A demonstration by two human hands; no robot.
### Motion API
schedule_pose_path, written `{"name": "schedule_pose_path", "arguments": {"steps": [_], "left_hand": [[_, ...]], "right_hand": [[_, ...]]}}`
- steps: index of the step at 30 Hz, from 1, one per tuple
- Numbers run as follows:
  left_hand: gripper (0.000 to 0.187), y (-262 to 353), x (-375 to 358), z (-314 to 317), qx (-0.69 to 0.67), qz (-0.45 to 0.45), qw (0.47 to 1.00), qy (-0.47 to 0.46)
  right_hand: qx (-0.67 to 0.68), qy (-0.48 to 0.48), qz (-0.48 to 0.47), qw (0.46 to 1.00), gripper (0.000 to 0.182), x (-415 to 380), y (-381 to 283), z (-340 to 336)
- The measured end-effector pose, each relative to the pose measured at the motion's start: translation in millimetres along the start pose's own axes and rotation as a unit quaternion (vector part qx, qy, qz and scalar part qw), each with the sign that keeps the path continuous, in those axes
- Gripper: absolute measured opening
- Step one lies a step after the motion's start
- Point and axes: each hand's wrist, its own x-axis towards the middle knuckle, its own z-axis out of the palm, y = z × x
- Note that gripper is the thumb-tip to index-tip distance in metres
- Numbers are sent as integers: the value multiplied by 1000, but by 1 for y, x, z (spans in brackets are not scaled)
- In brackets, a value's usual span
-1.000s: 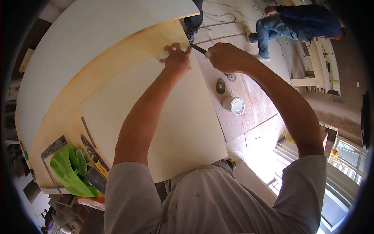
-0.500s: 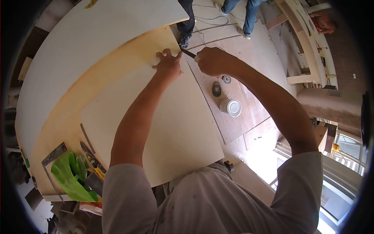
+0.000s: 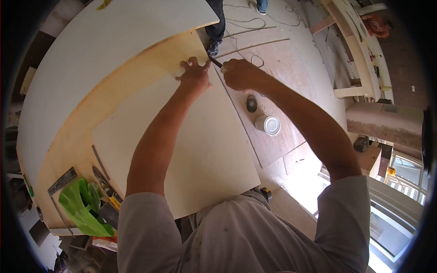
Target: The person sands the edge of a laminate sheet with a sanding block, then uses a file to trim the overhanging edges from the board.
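My left hand (image 3: 195,77) lies with fingers spread on the far right corner of a pale flat panel (image 3: 195,145). In my right hand (image 3: 241,75), fingers wrapped round it, is a dark narrow tool (image 3: 215,62) that looks like a file. Its far end meets the panel's right edge, close beside my left fingertips. The handle is hidden in my fist. Beneath the panel is a wider plywood sheet (image 3: 86,113), with a large white board (image 3: 104,54) on its left.
To the lower left lie a metal square (image 3: 63,181), a green bag (image 3: 75,204) and a yellow-handled tool (image 3: 107,187). On the floor stand a white tin (image 3: 268,125) and a dark round-ended object (image 3: 251,103). Another person's leg (image 3: 215,27) is beyond the corner; cables (image 3: 246,22) trail nearby.
My right hand has shifted slightly left with the tool, still at the panel's edge. My left hand stays on the corner. A person in blue jeans has moved mostly out of view at the top.
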Motion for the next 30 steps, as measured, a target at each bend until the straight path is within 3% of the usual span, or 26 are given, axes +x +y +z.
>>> {"name": "schedule_pose_path", "arguments": {"steps": [1,4,6,10,13,14,15,17,18,21,24,30], "left_hand": [[91,0,2,-3,0,-1,1000,3],[91,0,0,-2,-1,-1,1000,8],[91,0,0,-4,-3,0,1000,14],[91,0,-1,-2,-7,-1,1000,13],[91,-1,8,3,5,6,1000,15],[91,-4,9,2,1,4,1000,20],[91,-5,6,5,-3,5,1000,19],[90,-4,7,5,-5,10,1000,22],[90,-3,6,6,-5,11,1000,22],[91,-2,8,5,-10,7,1000,14],[91,-2,8,4,-10,3,1000,11],[90,-2,8,5,-8,7,1000,16]], "right_hand": [[4,30,-6,1000,30,4,-1,2],[-23,-51,-9,998,30,2,0,-14],[-36,-11,-31,999,30,0,6,-10],[-35,-34,-45,998,31,-1,6,-8],[-7,-11,-3,1000,32,23,13,25],[-80,-23,-23,996,31,44,26,37],[-68,-9,-29,997,31,38,27,37],[-47,33,-33,998,30,22,30,18],[-83,24,-30,996,31,17,29,8],[-15,12,22,1000,32,-4,19,-11],[-58,-10,-54,997,32,-15,7,-18],[-122,-25,-89,988,32,-8,7,-13]]}}
